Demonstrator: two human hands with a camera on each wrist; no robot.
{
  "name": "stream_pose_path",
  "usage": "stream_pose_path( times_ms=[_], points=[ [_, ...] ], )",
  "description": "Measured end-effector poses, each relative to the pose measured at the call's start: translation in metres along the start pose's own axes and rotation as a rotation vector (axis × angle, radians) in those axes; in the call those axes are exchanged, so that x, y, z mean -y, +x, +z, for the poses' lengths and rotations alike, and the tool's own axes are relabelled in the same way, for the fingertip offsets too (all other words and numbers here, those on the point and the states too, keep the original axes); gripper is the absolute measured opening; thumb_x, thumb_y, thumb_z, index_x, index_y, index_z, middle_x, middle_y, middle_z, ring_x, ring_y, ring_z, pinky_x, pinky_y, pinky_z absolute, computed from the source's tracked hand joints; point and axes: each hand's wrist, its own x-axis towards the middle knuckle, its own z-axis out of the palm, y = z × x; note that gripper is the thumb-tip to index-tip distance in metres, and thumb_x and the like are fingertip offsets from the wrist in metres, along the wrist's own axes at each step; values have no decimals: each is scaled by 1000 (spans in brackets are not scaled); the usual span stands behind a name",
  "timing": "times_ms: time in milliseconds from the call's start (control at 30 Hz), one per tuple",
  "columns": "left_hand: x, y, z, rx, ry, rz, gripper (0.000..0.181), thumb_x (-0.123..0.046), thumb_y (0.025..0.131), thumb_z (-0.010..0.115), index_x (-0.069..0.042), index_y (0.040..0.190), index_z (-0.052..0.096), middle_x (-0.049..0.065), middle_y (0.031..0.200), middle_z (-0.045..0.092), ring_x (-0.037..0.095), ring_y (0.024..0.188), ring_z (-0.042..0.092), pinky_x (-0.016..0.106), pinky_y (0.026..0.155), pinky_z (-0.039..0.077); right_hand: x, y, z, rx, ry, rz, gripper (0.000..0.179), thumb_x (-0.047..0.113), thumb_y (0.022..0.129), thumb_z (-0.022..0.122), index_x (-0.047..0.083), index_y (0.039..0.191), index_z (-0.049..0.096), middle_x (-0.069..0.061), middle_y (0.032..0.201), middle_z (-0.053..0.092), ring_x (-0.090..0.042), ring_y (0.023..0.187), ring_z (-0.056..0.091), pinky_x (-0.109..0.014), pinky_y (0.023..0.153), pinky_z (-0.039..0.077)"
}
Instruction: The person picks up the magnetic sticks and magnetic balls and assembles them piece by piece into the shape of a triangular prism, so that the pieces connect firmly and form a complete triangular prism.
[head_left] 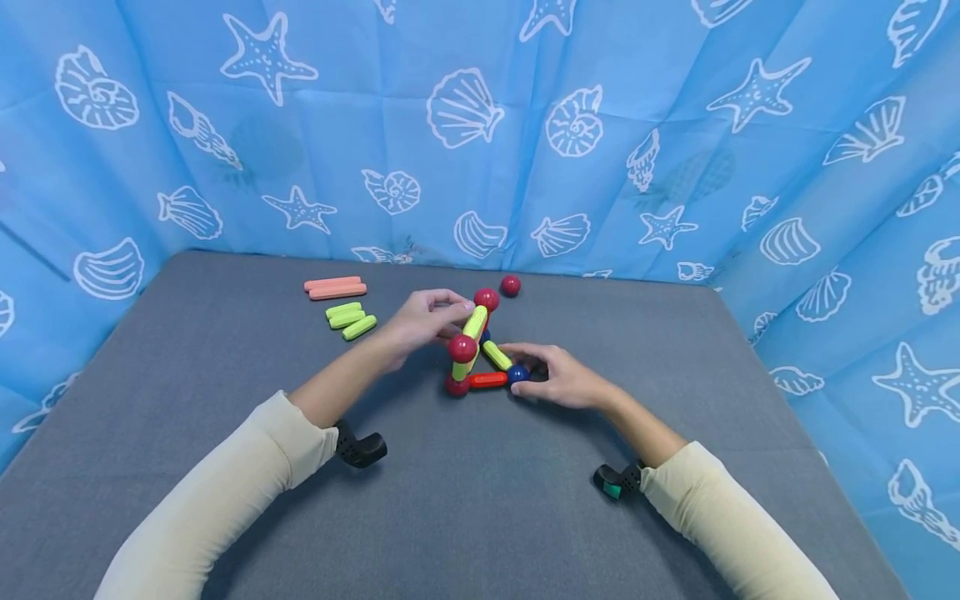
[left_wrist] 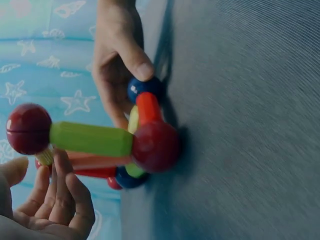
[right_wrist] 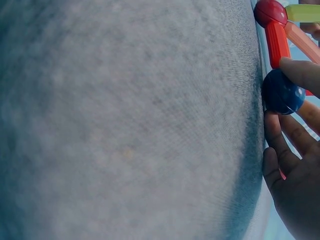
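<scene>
A frame of coloured rods and balls stands on the table. My left hand (head_left: pixel 423 323) pinches the upper yellow-green rod (head_left: pixel 475 322) between thumb and fingers. That rod spans two dark red balls, a nearer one (head_left: pixel 462 348) and a farther one (head_left: pixel 487 298). An upright yellow-green rod (left_wrist: pixel 92 138) joins the nearer ball to a lower dark red ball (left_wrist: pixel 156 147). My right hand (head_left: pixel 564 377) holds a blue ball (right_wrist: pixel 283 92) at the base, thumb on one side and fingers on the other. A red rod (head_left: pixel 488 380) and another yellow-green rod (head_left: pixel 497 356) meet at this ball. A salmon rod (left_wrist: pixel 97 160) slants behind.
Left of the frame lie two salmon rods (head_left: pixel 337 291) and three short yellow-green rods (head_left: pixel 347 318). A loose dark red ball (head_left: pixel 511 286) sits behind the frame, near the grey table's (head_left: pixel 480 517) back edge. A blue seashell curtain (head_left: pixel 420 167) hangs beyond.
</scene>
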Motion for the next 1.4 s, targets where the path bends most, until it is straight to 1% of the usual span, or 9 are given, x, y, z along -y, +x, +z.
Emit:
stream_pose_path(
  times_ms=[100,200,367,600,867,1000,1200,1267,1400],
  points=[
    [11,-4,-4,24,93,55,26,-21,102,55,-9,125,60,12,115,66,27,102,65,44,93,52,0,0,1,-1,4,-8,62,16,93,70,3,147,45,-15,129,59,-26,109,56,-46,91,47],
    [26,-10,-8,109,207,94,35,-4,98,53,-4,133,53,16,114,65,28,97,64,40,83,54,0,0,1,-5,1,-10,62,16,92,71,3,147,46,-14,128,59,-27,109,56,-46,90,47],
    [44,-17,-3,235,378,155,55,-7,89,71,0,137,45,13,112,64,20,88,65,32,75,53,-1,0,1,-10,-10,-1,62,16,92,72,4,147,46,-13,127,59,-25,108,56,-45,90,48],
    [51,-12,9,179,432,253,51,-14,82,82,-6,126,56,6,99,66,17,82,65,31,73,56,4,-2,-1,-7,-34,5,61,15,91,72,2,146,47,-15,126,60,-27,108,56,-46,92,48],
    [51,-12,-1,110,437,251,55,-12,82,82,-5,131,57,10,105,66,20,87,65,32,71,57,11,-5,-4,-4,25,33,39,11,94,66,-1,131,59,-15,118,67,-26,108,64,-40,94,53],
    [50,-10,-8,63,446,233,58,-10,84,80,-2,135,54,13,110,66,23,94,66,35,80,57,16,-6,-1,35,57,23,24,11,95,66,0,116,65,-10,109,69,-22,100,64,-37,91,53],
    [50,-1,-13,34,445,241,58,-3,85,76,1,138,51,19,121,65,29,105,67,43,92,54,21,-5,2,125,95,5,17,11,95,66,3,110,69,-7,103,70,-21,91,63,-33,84,54],
    [49,3,-13,30,441,251,57,-1,86,75,1,137,51,19,123,65,30,108,66,44,95,52,19,-3,0,80,67,2,13,10,94,67,3,104,71,-6,96,70,-20,83,62,-30,76,54],
    [49,8,-12,27,442,257,55,0,87,74,1,137,52,19,125,64,30,113,64,44,98,50,11,2,-3,-142,-28,48,11,9,91,72,1,98,68,-8,91,69,-19,82,63,-28,73,53]
  ],
)
